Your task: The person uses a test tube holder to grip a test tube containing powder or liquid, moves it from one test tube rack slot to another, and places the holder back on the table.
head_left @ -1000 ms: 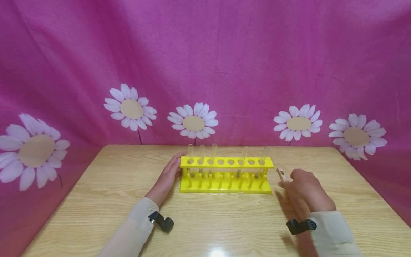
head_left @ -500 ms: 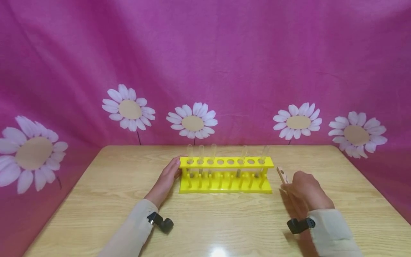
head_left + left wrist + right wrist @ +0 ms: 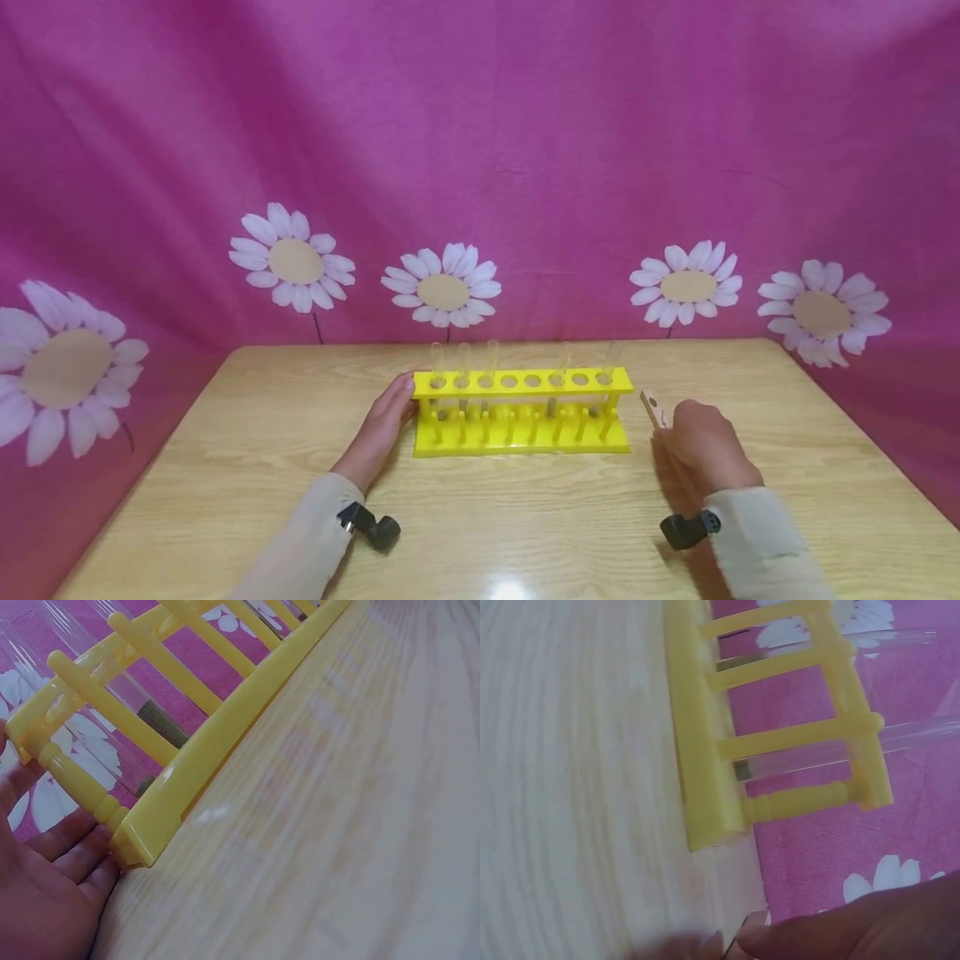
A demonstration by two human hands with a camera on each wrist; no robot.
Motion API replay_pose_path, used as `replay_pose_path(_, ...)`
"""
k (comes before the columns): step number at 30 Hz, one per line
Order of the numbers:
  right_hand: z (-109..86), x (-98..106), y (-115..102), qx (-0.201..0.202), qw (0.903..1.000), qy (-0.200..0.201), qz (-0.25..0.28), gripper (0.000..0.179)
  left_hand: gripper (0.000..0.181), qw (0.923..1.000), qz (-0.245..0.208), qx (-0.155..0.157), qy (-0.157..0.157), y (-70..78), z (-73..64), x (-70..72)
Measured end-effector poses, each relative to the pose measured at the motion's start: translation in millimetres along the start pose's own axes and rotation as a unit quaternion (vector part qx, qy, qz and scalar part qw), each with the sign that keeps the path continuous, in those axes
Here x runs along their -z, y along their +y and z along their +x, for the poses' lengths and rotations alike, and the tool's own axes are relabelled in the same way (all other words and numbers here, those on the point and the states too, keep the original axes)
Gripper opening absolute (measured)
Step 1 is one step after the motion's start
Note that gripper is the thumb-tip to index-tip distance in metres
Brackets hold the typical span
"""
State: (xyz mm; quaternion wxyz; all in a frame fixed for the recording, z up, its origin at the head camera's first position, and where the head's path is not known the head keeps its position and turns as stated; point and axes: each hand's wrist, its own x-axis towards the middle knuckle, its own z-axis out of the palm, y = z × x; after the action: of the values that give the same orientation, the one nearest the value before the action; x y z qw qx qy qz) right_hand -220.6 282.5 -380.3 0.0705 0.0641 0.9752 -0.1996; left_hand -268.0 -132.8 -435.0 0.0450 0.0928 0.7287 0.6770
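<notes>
A yellow test tube rack [image 3: 521, 450] stands upright on the table, with pegs along its front. Several clear glass test tubes [image 3: 491, 357] sit in its holes; dark material [image 3: 161, 724] shows at the bottom of some. My left hand [image 3: 381, 429] holds the rack's left end, its fingers against the end post and its thumb by the top bar. To the right of the rack, my right hand [image 3: 705, 442] grips a wooden test tube holder [image 3: 652, 407], whose tip points toward the back, apart from the rack. In the right wrist view the thumb [image 3: 802, 937] presses on the wood.
The light wood table [image 3: 480, 517] ends at a pink cloth [image 3: 525, 167] with white daisies, hanging close behind the rack. Some rack holes, mostly in the middle, hold no tube. Black wrist cameras [image 3: 690, 529] jut inward from both sleeves.
My right hand has curled more closely over the wooden test tube holder and drawn back slightly along it. The left hand stays at the rack's end. The head view has shifted a little.
</notes>
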Motion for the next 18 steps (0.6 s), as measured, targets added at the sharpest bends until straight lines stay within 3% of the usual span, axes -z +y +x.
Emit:
replay_pose_path(12,4.0,-2.9,-2.1,-0.017,0.9982,0.015,-0.056,0.019,0.057,1.0,0.008,-0.001,0.003,-1.6,-1.1,0.3)
replay_pose_path(18,2.2,-3.0,-6.0,-0.034,0.9975,0.017,-0.059,0.019,0.057,0.9999,0.004,-0.006,0.008,-1.8,-1.3,-1.4)
